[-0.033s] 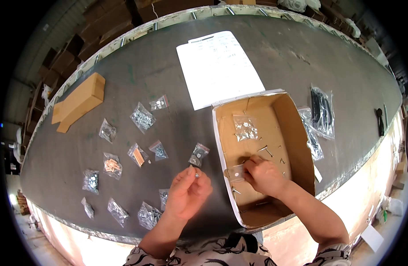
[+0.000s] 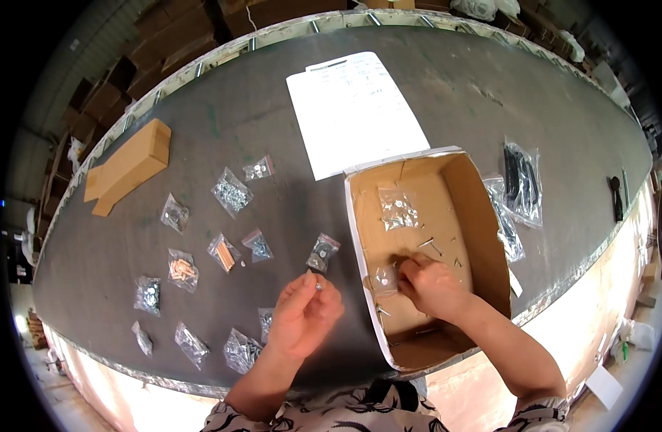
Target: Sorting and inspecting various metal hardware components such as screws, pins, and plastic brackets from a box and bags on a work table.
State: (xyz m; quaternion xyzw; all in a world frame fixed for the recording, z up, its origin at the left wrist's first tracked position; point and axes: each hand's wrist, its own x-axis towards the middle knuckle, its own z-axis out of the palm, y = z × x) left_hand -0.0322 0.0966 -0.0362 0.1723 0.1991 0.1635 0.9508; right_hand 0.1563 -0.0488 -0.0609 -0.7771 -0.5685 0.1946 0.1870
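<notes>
Pinching perhaps a screw, left hand [image 2: 304, 311]; right hand [image 2: 429, 286] touches box [image 2: 482, 216] floor.

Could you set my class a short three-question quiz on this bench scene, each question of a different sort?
1. True or false: the right hand is inside the cardboard box.
2. What lies just behind the box? A) a white sheet B) a red tray C) a hammer
3. Fill in: the left hand pinches a small metal part over the dark ____.

Key
1. True: it reaches among loose screws on the box floor.
2. A
3. table; small clear bags of hardware lie on it to the hand's left.
</notes>
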